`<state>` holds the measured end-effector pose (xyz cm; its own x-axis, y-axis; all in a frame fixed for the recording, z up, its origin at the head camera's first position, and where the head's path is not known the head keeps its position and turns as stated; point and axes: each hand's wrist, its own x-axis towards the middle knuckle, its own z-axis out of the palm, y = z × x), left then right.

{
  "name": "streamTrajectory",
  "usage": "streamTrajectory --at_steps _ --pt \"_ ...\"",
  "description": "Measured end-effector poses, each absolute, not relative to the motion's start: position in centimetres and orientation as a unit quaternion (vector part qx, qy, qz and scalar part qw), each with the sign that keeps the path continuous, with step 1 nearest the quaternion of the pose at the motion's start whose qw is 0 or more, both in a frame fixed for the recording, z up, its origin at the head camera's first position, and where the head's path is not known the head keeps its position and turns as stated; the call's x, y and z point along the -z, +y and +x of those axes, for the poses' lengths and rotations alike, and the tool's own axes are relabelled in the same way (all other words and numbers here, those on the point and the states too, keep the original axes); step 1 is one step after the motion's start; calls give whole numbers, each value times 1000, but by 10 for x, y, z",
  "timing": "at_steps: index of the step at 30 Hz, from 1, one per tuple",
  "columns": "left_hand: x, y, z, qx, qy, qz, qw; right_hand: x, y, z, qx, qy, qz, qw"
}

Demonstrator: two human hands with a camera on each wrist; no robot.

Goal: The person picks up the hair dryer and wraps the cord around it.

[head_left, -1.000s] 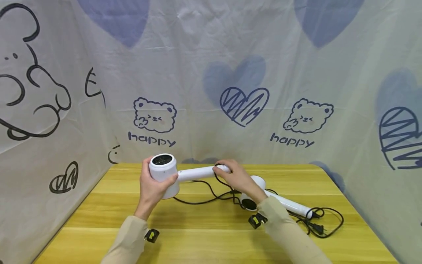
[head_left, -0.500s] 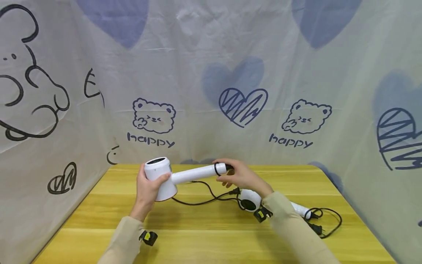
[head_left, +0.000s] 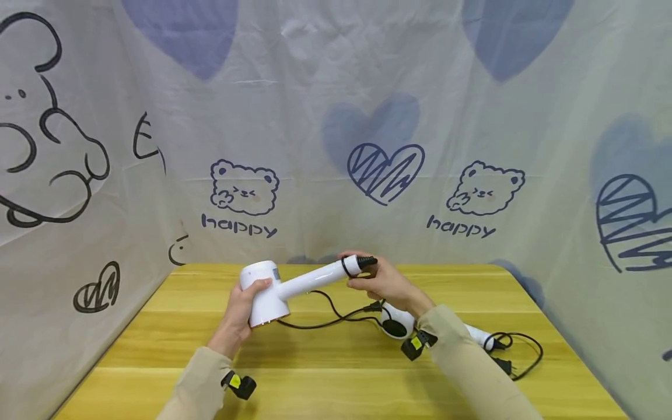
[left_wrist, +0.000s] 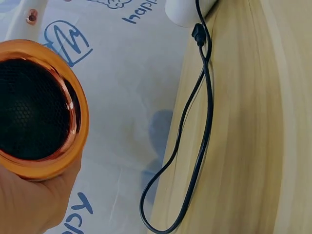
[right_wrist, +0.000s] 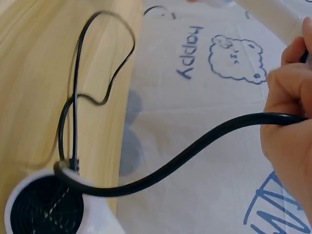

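White hair dryer (head_left: 273, 291) gripped by left hand (head_left: 238, 312); right hand (head_left: 385, 283) pinches its cord (head_left: 336, 312)

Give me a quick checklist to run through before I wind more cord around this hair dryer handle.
1. Left hand grips the head of the held hair dryer: ok.
2. Right hand holds the black cord at the handle end: ok.
3. One loop sits around the handle end: ok.
4. Slack cord lies free on the wooden table: not ok, it runs close to the second hair dryer.
5. Plug of the held dryer's cord located: cannot tell.
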<state>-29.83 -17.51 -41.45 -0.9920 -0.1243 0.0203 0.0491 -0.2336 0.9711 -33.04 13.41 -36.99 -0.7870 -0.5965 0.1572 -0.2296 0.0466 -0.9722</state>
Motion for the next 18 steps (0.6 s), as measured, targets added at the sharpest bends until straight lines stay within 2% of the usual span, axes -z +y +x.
streamTrajectory --at_steps 4,9,12,15,18 --pt "415 -175 -298 777 -627 40 41 368 139 -329 628 690 -308 187" --pt "415 -176 -297 751 -657 45 47 364 153 -327 630 647 -320 286" --pt "413 -177 -297 735 -675 33 52 360 158 -328 626 645 -286 332" --pt "410 -179 -295 720 -692 13 59 356 157 -328 591 697 -235 332" --pt "406 -182 -294 698 -713 -14 62 352 153 -328 532 762 -206 306"
